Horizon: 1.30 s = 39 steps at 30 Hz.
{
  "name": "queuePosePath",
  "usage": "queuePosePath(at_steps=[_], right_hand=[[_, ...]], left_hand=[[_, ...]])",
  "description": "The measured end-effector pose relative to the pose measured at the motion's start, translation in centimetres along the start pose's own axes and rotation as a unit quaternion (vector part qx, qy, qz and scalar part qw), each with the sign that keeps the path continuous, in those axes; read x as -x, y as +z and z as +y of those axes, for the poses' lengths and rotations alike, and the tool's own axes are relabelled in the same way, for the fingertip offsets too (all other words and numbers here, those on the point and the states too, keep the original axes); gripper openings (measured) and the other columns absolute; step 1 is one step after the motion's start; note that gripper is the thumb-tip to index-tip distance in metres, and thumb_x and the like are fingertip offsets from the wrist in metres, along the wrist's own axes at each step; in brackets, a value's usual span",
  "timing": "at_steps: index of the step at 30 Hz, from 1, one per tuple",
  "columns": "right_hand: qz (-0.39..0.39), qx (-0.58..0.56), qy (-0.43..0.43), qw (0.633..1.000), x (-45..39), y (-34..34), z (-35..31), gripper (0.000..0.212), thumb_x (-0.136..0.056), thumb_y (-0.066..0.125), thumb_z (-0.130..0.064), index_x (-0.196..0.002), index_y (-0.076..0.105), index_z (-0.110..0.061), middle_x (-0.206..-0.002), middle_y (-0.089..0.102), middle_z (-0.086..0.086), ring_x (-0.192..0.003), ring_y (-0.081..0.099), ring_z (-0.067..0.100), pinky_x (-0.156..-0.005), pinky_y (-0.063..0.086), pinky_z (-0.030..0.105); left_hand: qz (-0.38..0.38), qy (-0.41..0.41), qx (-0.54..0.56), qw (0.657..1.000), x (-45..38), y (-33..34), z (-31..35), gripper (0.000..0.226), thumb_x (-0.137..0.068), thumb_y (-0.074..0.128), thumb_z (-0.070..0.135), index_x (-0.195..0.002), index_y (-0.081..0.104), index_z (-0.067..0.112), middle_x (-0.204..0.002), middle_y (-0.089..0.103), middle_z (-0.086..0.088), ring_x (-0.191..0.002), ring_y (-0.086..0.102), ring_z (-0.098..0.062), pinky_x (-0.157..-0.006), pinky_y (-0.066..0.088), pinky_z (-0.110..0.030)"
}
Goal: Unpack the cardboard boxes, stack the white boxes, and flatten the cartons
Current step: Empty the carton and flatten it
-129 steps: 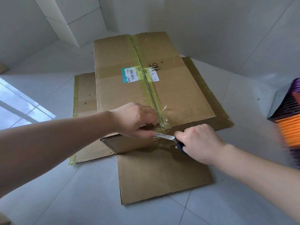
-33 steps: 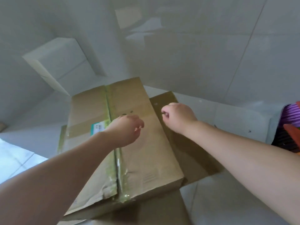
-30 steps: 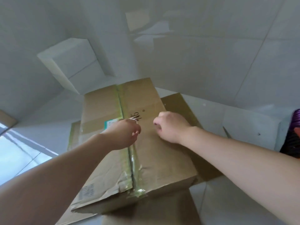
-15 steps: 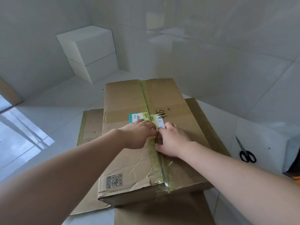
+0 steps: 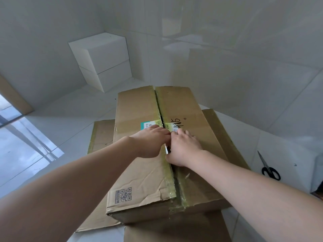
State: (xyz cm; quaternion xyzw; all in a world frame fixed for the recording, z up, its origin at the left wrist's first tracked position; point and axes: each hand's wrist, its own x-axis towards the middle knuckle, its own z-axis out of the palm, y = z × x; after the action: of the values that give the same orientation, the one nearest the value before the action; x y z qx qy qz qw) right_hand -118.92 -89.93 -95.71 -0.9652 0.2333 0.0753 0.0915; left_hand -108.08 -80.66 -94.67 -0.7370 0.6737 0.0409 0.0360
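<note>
Left hand (image 5: 150,142) and right hand (image 5: 183,149) curl fingers into the cardboard box's (image 5: 139,172) centre seam, running away lengthwise.

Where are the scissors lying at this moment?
The scissors lie on the floor at the right of the head view, beside the cardboard box.

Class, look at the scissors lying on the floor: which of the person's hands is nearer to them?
Right. The right hand is at the carton's centre seam, on the side toward the scissors; the left hand lies beyond it, farther away.
</note>
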Motion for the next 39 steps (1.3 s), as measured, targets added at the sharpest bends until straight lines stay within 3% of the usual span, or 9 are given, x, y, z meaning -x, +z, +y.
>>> queuePosePath(at_steps=[6,9,13,15,18,22,27,33,39], right_hand=[[0.01,0.009,-0.028,1.0,1.3,-3.3,-0.1,0.044,-0.075,0.054,-0.034,-0.115,0.041,-0.018,-0.126,0.039,0.011,-0.119,0.038,0.032,-0.091,0.036,0.043],[0.037,0.025,-0.064,0.997,2.1,-6.2,0.4,0.038,-0.074,0.054,-0.026,-0.11,0.047,-0.018,-0.128,0.039,0.013,-0.122,0.038,0.033,-0.092,0.038,0.042],[0.075,0.144,-0.071,0.984,2.7,-10.1,2.9,0.041,-0.08,0.052,-0.013,-0.119,0.059,-0.006,-0.131,0.045,0.012,-0.133,0.032,0.029,-0.103,0.036,0.039],[0.063,0.211,-0.031,0.975,2.7,-11.2,4.3,0.043,-0.082,0.047,-0.01,-0.123,0.057,-0.004,-0.136,0.044,0.016,-0.135,0.028,0.032,-0.109,0.029,0.039],[0.018,0.31,0.035,0.95,2.8,-11.3,6.0,0.049,-0.082,0.044,-0.011,-0.13,0.053,-0.007,-0.146,0.031,0.025,-0.14,0.012,0.043,-0.115,0.013,0.047],[-0.01,0.391,0.111,0.914,2.4,-8.8,8.8,0.067,-0.085,0.041,-0.022,-0.149,0.023,-0.013,-0.156,-0.003,0.023,-0.136,-0.016,0.055,-0.109,-0.013,0.06],[-0.032,0.338,0.189,0.921,1.0,-6.3,12.8,0.064,-0.092,0.032,-0.029,-0.151,0.014,-0.013,-0.155,-0.003,0.026,-0.138,-0.011,0.052,-0.111,-0.011,0.06],[-0.051,0.253,0.186,0.948,-0.5,-3.3,14.4,0.08,-0.09,0.036,-0.061,-0.151,0.012,-0.016,-0.156,0.0,0.023,-0.142,-0.004,0.043,-0.114,0.0,0.054],[-0.044,0.198,0.168,0.965,-2.0,-1.3,14.0,0.08,-0.091,0.032,-0.064,-0.151,0.008,-0.018,-0.156,-0.005,0.023,-0.142,-0.004,0.042,-0.115,0.004,0.052]], left_hand=[[0.036,-0.007,-0.006,0.999,1.3,-2.8,-0.1,0.033,-0.076,0.042,0.003,-0.097,0.058,0.022,-0.098,0.06,0.006,-0.1,0.049,-0.016,-0.098,0.033,-0.026],[0.051,-0.026,-0.042,0.997,2.0,-5.2,-0.6,0.017,-0.085,0.038,0.017,-0.082,0.053,0.022,-0.085,0.059,0.005,-0.091,0.049,-0.017,-0.093,0.036,-0.029],[0.054,-0.141,-0.026,0.988,4.1,-8.7,-2.1,0.017,-0.081,0.037,0.029,-0.078,0.053,0.025,-0.076,0.054,0.003,-0.09,0.05,-0.02,-0.08,0.042,-0.033],[0.032,-0.222,-0.044,0.974,5.1,-9.7,-2.6,0.016,-0.081,0.04,0.032,-0.083,0.055,0.026,-0.082,0.056,0.003,-0.095,0.051,-0.02,-0.09,0.043,-0.036],[-0.044,-0.299,-0.165,0.939,6.2,-10.1,-3.4,0.025,-0.08,0.047,0.036,-0.101,0.058,0.027,-0.106,0.056,0.0,-0.11,0.046,-0.021,-0.098,0.034,-0.038],[-0.111,-0.394,-0.191,0.892,7.8,-8.3,-5.0,0.042,-0.082,0.047,0.041,-0.12,0.055,0.026,-0.127,0.048,-0.006,-0.125,0.036,-0.026,-0.111,0.012,-0.053],[-0.135,-0.461,-0.168,0.861,8.9,-3.5,-6.5,0.076,-0.086,0.037,0.064,-0.148,0.023,0.024,-0.157,0.011,-0.016,-0.145,-0.001,-0.035,-0.106,-0.017,-0.063],[-0.108,-0.46,-0.134,0.871,8.4,1.2,-7.7,0.082,-0.085,0.033,0.069,-0.151,0.014,0.022,-0.158,0.004,-0.015,-0.144,-0.007,-0.036,-0.107,-0.014,-0.063],[-0.079,-0.452,-0.135,0.878,7.7,3.2,-9.0,0.084,-0.084,0.03,0.071,-0.15,0.013,0.023,-0.158,0.005,-0.013,-0.145,-0.005,-0.035,-0.106,-0.012,-0.066]])
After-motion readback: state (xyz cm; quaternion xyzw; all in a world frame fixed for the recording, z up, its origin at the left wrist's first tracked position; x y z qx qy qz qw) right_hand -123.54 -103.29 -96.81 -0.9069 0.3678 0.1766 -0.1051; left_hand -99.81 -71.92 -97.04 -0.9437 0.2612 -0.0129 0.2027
